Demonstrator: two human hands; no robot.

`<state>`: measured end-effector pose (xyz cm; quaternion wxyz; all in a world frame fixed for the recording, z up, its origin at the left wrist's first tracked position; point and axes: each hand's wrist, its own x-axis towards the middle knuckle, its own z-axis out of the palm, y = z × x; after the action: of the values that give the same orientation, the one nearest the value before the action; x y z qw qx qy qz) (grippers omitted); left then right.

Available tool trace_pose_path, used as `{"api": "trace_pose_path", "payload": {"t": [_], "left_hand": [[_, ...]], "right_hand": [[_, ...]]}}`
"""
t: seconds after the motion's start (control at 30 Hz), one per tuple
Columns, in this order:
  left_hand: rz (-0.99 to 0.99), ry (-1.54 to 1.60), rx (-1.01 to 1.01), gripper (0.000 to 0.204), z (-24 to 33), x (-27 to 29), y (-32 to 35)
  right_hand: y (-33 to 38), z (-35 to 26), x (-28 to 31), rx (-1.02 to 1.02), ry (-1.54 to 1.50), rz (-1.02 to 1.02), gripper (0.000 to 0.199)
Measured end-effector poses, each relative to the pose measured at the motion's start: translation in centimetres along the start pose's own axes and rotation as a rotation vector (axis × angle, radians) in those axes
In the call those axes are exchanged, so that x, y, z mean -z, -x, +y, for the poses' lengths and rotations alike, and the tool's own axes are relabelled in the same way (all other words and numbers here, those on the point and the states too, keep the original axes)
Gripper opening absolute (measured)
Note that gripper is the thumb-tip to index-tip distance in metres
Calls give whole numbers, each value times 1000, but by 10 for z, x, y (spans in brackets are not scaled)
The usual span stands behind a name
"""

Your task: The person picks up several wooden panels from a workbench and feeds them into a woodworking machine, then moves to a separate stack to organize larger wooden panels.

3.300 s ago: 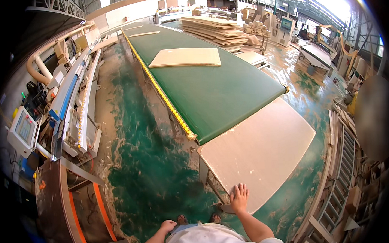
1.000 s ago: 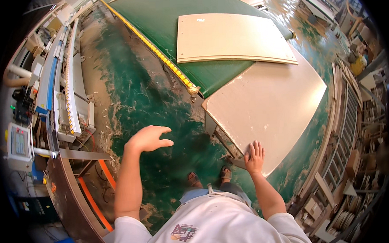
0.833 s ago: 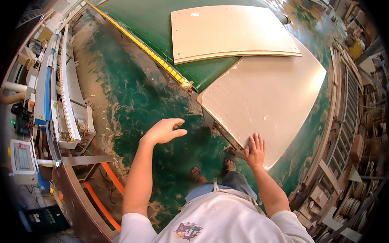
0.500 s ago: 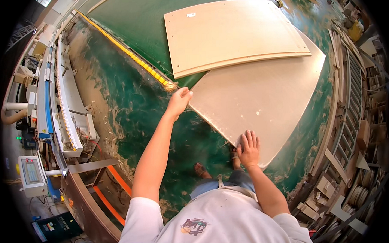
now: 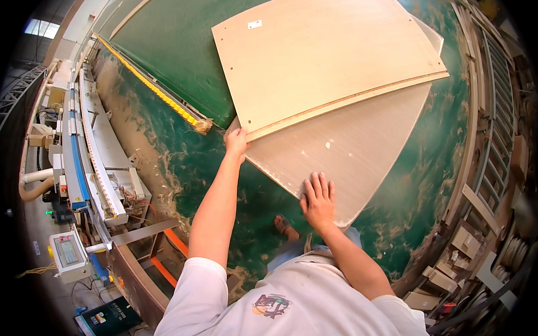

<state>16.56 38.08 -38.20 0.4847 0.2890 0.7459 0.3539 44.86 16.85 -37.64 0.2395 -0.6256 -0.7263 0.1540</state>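
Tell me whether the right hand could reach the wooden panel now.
Probably yes: the right hand rests on the brownish tabletop, with no obstacle visible between it and the wooden panel.

A broad, pale tan wooden panel with curved edges [image 5: 324, 53] blocks the far part of the smooth greyish-brown bench [image 5: 353, 132], and the left grip [image 5: 236, 142] crowds its near-left corner. A hand could slide over the bare wedge between the panel and the right grip [image 5: 319, 205]. To the left I see open green, dust-streaked floor [image 5: 145, 104] as far as the long white-and-blue machine [image 5: 96, 144]; rightward, a grey metal ladder-like frame [image 5: 494, 139] bars the way.
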Motion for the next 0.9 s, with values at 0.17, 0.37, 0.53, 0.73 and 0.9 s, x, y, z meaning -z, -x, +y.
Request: {"api": "trace_pose_path", "payload": {"t": [0.17,0.37,0.53,0.73,0.9], "left_hand": [[-356,-38,227,56,4,-27,47],[-378,-231,104,47,-34,-60,109],[-364,-129,63,43,-51,-60,167],[-290,-147,161,38,-107,17,191],[-17,-334,15,43,-131,108,176]], "right_hand": [[-6,47,19,79,-394,3,31],[-11,135,91,-600,-1051,145,24],[-3,214,162,-699,-937,434,23],[7,289,234,-693,-363,483,31],[45,417,270,-742,300,598,41]]}}
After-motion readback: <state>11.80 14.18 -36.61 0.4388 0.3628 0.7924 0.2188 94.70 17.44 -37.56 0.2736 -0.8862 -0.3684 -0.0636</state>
